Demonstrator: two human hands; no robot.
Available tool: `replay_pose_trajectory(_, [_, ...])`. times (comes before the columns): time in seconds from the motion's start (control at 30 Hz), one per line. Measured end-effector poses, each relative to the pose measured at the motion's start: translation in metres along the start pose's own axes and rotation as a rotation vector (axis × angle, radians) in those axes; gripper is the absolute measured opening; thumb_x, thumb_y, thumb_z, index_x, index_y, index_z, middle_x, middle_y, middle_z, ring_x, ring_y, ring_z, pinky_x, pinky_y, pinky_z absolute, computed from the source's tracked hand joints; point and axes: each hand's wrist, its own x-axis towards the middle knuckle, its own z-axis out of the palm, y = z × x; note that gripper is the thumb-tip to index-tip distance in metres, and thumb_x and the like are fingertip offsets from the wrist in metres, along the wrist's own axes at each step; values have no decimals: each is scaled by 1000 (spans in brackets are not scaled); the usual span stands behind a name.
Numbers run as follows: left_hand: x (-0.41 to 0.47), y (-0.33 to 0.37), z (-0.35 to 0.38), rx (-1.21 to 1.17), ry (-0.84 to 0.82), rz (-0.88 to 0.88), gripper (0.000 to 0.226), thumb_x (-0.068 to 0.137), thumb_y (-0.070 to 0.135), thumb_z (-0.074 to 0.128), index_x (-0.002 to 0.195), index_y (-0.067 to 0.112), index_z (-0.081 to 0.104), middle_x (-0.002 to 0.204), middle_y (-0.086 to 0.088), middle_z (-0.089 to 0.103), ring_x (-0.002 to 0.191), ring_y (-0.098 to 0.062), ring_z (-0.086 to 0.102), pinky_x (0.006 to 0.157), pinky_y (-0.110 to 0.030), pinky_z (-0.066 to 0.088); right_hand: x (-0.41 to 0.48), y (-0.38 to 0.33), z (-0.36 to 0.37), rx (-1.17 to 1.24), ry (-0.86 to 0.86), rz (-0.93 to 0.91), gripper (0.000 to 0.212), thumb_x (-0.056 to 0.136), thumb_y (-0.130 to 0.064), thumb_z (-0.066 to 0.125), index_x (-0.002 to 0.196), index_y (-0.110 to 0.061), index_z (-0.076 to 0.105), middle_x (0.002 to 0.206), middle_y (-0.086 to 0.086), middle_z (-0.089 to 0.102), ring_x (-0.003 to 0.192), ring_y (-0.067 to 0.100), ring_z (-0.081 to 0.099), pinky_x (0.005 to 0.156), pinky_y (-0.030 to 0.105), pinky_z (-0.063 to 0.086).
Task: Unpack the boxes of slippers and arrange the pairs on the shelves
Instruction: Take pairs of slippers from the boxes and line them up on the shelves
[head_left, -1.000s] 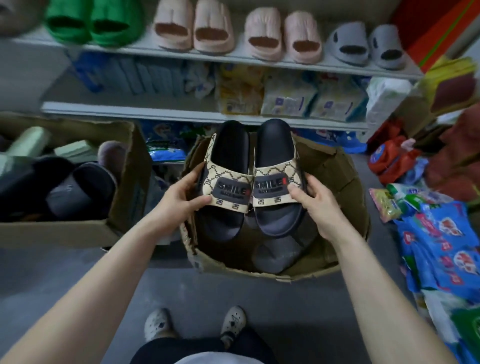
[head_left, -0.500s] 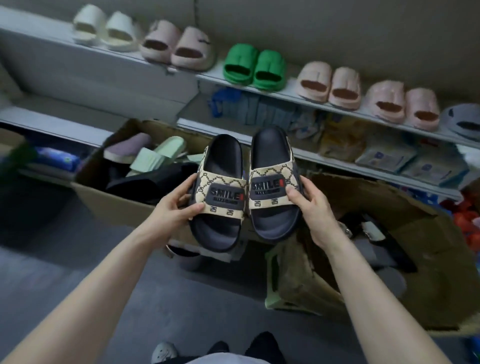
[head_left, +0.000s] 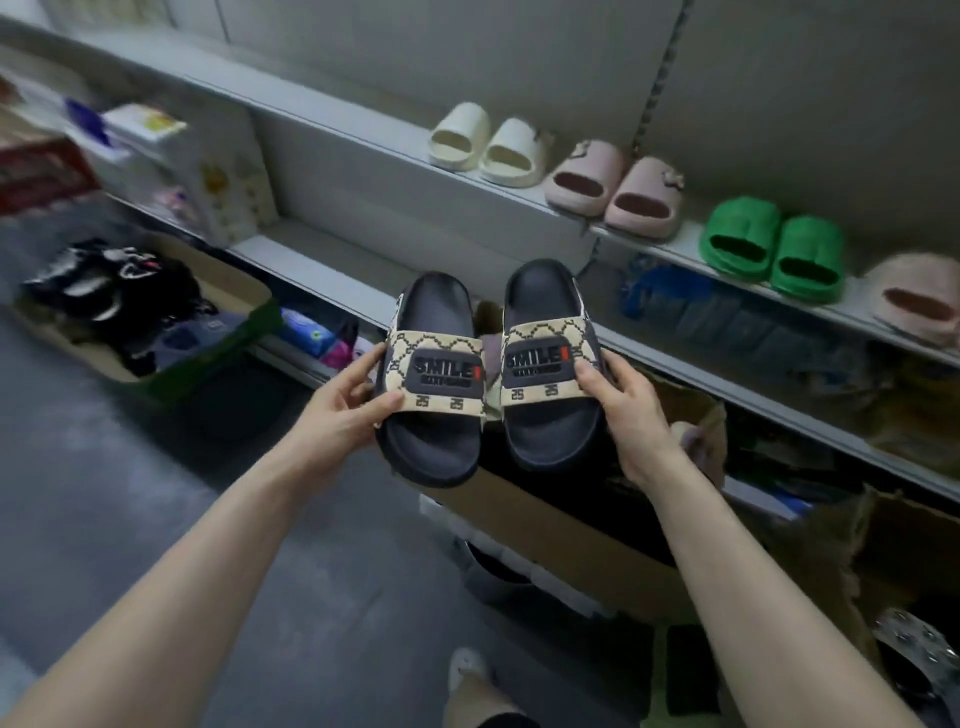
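Slippers (head_left: 540, 441) with thick dark moulded soles and woven beige straps stay gripped, one in the left hand (head_left: 337, 410) and one in the right hand (head_left: 628, 415), now below the shelf (head_left: 358, 137) near its cream pair (head_left: 488, 145), not the green.

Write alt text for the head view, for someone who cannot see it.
A left hand and right hand each grip one black slide with a beige SMILE strap, before a grey shelf bearing a cream pair, pink pair and green pair. Cardboard boxes stand on the floor.
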Motion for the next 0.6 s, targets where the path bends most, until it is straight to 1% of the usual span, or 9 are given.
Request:
replay_pose_trajectory(0.07, [16,9,-26,-4,35,11,59,88,3,57,141,26,45,106,1,71,93,-9,68,68,-25,57,25,-5,26,4,-38,-2,34,94,-28,63,127,-21,61,117,-2,71,109,14,66,96,37,53])
replay_pose_trajectory(0.13, [35,19,-49,-9,67,21,60,89,4,57,143,24,43,111,-2,69,95,-11,68,69,-26,57,51,-9,51,-4,-74,-16,38,92,-34,65,127,-21,61,118,-1,70,111,17,66,99,43,52])
replay_pose_trajectory(0.2, [59,30,-71,-6,93,37,58,91,3,56,144,25,43,109,-2,70,93,-10,68,69,-25,57,80,-14,75,-30,-85,-45,43,86,-41,68,124,-21,63,118,-1,71,112,18,65,101,47,49])
replay_pose_trajectory(0.23, [72,36,-81,-6,102,45,57,92,3,55,143,25,44,107,0,71,92,-10,68,67,-24,57,95,-16,88,-23,-86,-59,45,84,-41,68,123,-20,64,117,-1,71,112,18,66,102,46,49])
replay_pose_trajectory(0.3, [102,50,-103,-1,107,61,55,92,3,55,141,27,45,102,4,73,89,-8,69,63,-21,56,126,-20,112,-19,-72,-89,43,85,-37,68,122,-17,64,116,0,72,111,17,66,101,44,50])
replay_pose_trajectory(0.43, [158,86,-144,21,108,92,58,86,7,59,140,24,48,103,3,74,90,-9,70,64,-20,55,191,-33,162,2,-84,-131,26,94,-23,64,120,-16,65,114,-1,73,110,17,66,98,37,51])
replay_pose_trajectory(0.5, [185,103,-164,21,119,103,60,83,9,61,139,24,48,103,2,73,90,-9,70,65,-20,55,222,-40,186,32,-96,-132,26,96,-20,62,121,-15,64,114,0,72,110,18,66,95,33,51])
replay_pose_trajectory(0.6, [229,124,-193,21,141,111,57,90,4,58,142,23,46,106,0,72,94,-11,68,67,-22,56,264,-54,220,80,-102,-91,31,96,-17,61,127,-14,59,113,-3,71,104,10,67,83,20,53])
